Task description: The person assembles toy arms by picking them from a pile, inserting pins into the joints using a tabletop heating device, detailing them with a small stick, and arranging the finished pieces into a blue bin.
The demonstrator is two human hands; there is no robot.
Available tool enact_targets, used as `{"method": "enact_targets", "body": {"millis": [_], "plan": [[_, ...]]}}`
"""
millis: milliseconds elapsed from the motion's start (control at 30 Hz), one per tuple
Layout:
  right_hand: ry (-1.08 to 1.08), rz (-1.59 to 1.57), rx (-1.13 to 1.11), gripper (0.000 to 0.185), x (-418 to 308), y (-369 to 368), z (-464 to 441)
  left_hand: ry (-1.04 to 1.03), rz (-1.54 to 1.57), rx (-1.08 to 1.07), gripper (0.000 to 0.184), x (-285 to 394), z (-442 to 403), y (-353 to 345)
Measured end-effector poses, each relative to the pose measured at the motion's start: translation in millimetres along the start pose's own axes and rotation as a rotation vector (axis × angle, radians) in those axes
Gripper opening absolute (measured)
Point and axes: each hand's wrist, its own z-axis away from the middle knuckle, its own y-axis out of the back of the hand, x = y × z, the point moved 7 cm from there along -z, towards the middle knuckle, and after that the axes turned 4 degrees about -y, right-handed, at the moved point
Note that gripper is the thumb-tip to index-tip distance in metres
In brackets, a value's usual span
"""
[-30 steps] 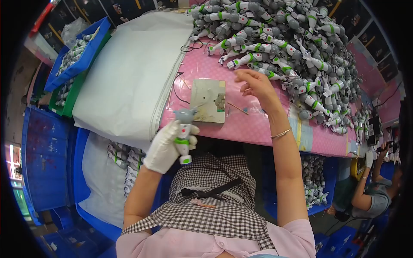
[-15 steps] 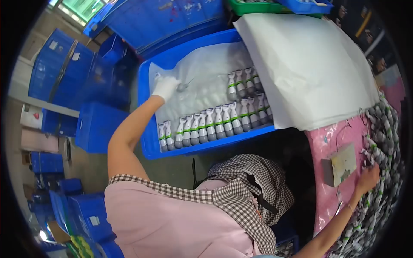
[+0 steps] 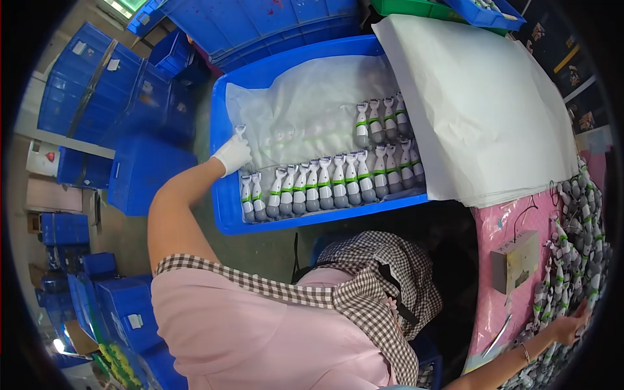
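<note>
My left hand, in a white glove, is closed on a toy arm whose pale end sticks up past the fingers. It is at the left side of a blue bin. Inside the bin, rows of white, green and grey toy arms stand side by side, some under a translucent sheet. At the far right my bare right hand touches a heap of similar arms; whether its fingers grip one is unclear.
A stack of white sheets overlaps the bin's right side. On the pink tabletop lies a box-like block. Blue crates stand at the left, and a large blue crate is behind the bin.
The view has swung from the pink table to the bin. My left hand has carried the toy arm to the bin's left side. My right hand has moved down along the heap.
</note>
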Motion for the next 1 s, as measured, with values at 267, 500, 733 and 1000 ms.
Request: {"method": "enact_targets", "body": {"millis": [267,500,733,1000], "plan": [[-0.847,-0.855,-0.118,0.039,46.9,2.1,34.9,0.139,-0.103,0.23,0.018,17.6,5.3,-31.6],[-1.088,-1.168,-0.482,0.033,-66.6,-69.0,174.5,0.135,0.82,0.952,0.021,49.5,-55.3,225.5],[-1.331,-1.195,-0.364,0.032,-130.1,-116.6,262.9,-0.923,2.105,0.555,0.037,220.2,-87.4,511.3],[-1.257,-1.7,-0.354,0.043,-129.8,-86.4,269.2,-1.109,2.668,0.038,0.037,268.6,-110.1,549.2]]}}
